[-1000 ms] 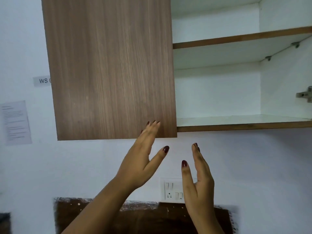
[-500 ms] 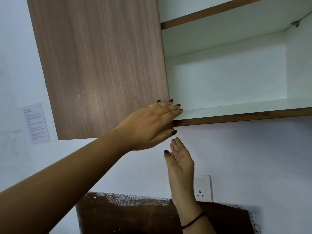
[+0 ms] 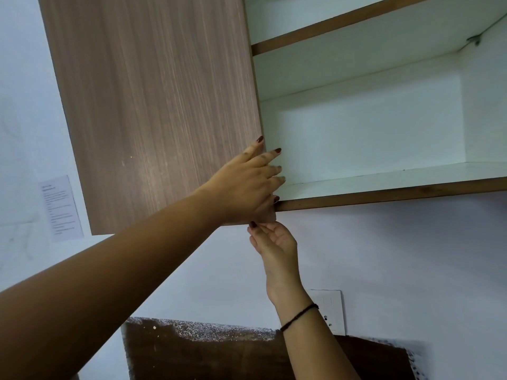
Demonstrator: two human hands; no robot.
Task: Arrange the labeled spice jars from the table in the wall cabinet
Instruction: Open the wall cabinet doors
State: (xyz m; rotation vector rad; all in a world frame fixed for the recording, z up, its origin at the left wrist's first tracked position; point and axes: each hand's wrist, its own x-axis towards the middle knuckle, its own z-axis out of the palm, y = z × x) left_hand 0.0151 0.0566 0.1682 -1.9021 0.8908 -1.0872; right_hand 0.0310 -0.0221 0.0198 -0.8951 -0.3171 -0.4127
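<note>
Your left hand (image 3: pixel 247 185) closes its grip on the right edge of the wall cabinet (image 3: pixel 384 193) door (image 3: pixel 153 105), fingers hooked round it toward the open shelf space. Just below, your right hand (image 3: pixel 274 242) is loose, its fingers relaxed at the door's lower corner. Half a second ago it hung lower, clear of the door.

The wall cabinet (image 3: pixel 482 119) stands open on its 3 o'clock side. The lower shelf (image 3: pixel 384 179) is white with a brown front edge. The upper shelf (image 3: pixel 343 23), toward 12 o'clock, has the same finish. A metal bracket (image 3: pixel 476 39) sits under it at 1 o'clock. A wood-grain door (image 3: pixel 153 105) covers the 9 o'clock side.
</note>
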